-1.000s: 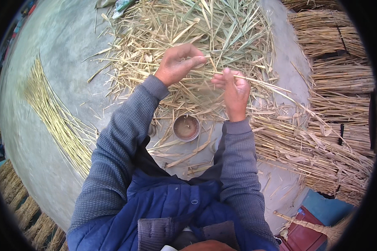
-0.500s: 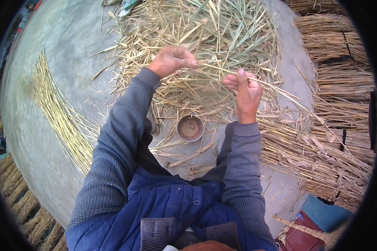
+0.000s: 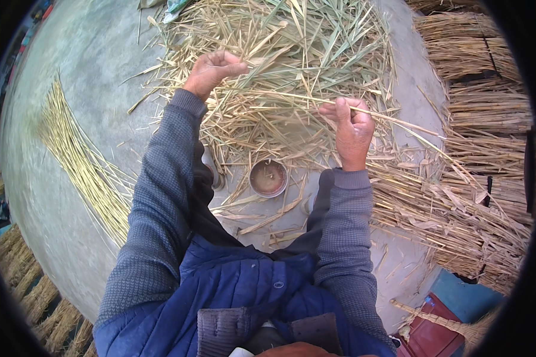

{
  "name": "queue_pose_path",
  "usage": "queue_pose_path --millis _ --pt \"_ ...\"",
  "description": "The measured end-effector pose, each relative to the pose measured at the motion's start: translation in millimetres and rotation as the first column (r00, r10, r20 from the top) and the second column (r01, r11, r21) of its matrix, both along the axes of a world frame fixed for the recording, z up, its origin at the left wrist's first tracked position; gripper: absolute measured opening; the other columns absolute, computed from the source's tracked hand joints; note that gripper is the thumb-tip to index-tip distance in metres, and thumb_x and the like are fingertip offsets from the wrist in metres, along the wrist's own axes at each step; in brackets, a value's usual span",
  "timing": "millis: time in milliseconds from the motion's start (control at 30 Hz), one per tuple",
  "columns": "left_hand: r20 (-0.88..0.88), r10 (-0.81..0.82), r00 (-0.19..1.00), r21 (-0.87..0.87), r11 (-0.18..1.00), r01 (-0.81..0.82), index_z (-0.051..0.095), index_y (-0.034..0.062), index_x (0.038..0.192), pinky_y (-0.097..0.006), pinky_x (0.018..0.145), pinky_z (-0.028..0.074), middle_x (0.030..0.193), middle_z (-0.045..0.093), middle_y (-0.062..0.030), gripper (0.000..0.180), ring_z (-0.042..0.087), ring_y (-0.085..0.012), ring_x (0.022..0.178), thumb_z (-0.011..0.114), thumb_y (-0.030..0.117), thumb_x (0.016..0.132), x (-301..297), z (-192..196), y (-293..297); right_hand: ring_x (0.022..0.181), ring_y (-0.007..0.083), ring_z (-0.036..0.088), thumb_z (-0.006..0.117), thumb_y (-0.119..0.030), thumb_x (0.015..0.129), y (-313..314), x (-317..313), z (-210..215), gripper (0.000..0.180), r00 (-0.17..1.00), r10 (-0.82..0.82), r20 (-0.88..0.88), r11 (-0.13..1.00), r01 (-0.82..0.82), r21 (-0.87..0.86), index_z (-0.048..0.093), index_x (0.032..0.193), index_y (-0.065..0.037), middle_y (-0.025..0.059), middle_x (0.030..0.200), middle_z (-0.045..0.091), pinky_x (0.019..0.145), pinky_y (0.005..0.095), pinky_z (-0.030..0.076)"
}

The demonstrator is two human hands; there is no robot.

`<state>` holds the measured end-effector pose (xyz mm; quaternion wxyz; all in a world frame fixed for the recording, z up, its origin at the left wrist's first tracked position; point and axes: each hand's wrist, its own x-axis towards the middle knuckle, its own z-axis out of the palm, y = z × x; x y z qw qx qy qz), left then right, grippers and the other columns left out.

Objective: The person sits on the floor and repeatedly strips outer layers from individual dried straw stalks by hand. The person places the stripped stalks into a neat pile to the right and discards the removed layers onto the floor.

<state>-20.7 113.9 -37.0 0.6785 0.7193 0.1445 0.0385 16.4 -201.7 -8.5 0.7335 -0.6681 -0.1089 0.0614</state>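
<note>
- Right of upper centre: right hand [image 3: 352, 130] pinches a stalk [image 3: 382, 116].
- Upper centre: left hand [image 3: 210, 72] over leaf pile [image 3: 321, 59]; cannot tell its grip.
- Likely step: stripping; next calls for left pinch on stalk.

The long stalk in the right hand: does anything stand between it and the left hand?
Nothing visible does: a gap separates the left hand from the stalk, and the leaf pile lies beneath them.

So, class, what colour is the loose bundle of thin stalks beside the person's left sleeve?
The bundle of stalks is pale straw-yellow, best seen in the head view.
</note>
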Motion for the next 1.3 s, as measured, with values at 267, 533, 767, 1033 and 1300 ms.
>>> queue_pose_path --millis 267,533,767,1033,1300 --pt "0.247 -0.273 0.93 0.79 0.612 -0.03 0.073 0.0068 0.096 -0.037 0.083 0.051 0.094 0.073 -0.0059 0.029 0.067 -0.0232 0.089 0.08 0.031 0.082 -3 -2 -14 0.078 0.0212 0.073 0.062 -0.02 0.101 -5 5 -1 0.024 1.0 0.004 -0.016 1.0 -0.004 0.001 0.059 0.102 0.003 0.0187 0.089 0.072 0.07 0.0278 0.059" --pt "0.216 -0.394 0.894 0.594 0.779 0.2 0.075 0.007 0.089 -0.035 0.076 0.052 0.089 0.071 -0.005 0.021 0.066 -0.021 0.082 0.081 0.026 0.082 4 4 -59 0.078 0.0186 0.073 0.065 -0.018 0.099 11 1 1 0.021 0.999 -0.021 -0.033 1.0 0.021 0.016 0.059 0.1 0.002 0.014 0.087 0.072 0.069 0.0254 0.058" --pt "0.297 -0.246 0.922 0.389 0.914 0.118 0.073 0.0043 0.088 -0.029 0.076 0.054 0.089 0.072 -0.0053 0.01 0.068 -0.0145 0.084 0.076 0.013 0.088 -3 2 -72 0.077 0.0156 0.072 0.066 -0.014 0.098 33 -7 -14 0.017 0.996 0.029 -0.085 0.998 -0.024 0.064 0.057 0.097 0.0 0.0116 0.086 0.07 0.065 0.0234 0.057" --pt "0.273 -0.315 0.909 0.795 0.606 -0.029 0.069 0.0059 0.1 -0.037 0.087 0.048 0.095 0.07 -0.0073 0.028 0.065 -0.0228 0.093 0.077 0.029 0.086 -4 21 -47 0.077 0.0159 0.072 0.067 -0.017 0.098 23 -6 -9 0.022 0.991 0.009 -0.131 0.997 0.0 0.072 0.057 0.102 0.002 0.013 0.088 0.071 0.066 0.0231 0.057" --pt "0.014 -0.392 0.92 0.889 0.425 0.168 0.07 0.0131 0.085 -0.039 0.08 0.043 0.081 0.067 -0.0035 0.016 0.063 -0.0239 0.088 0.077 0.026 0.08 -3 9 -39 0.084 0.0188 0.072 0.068 -0.025 0.097 12 2 -4 0.027 0.986 -0.006 -0.169 0.999 0.012 0.036 0.061 0.106 0.0 0.0135 0.093 0.072 0.074 0.0273 0.058"
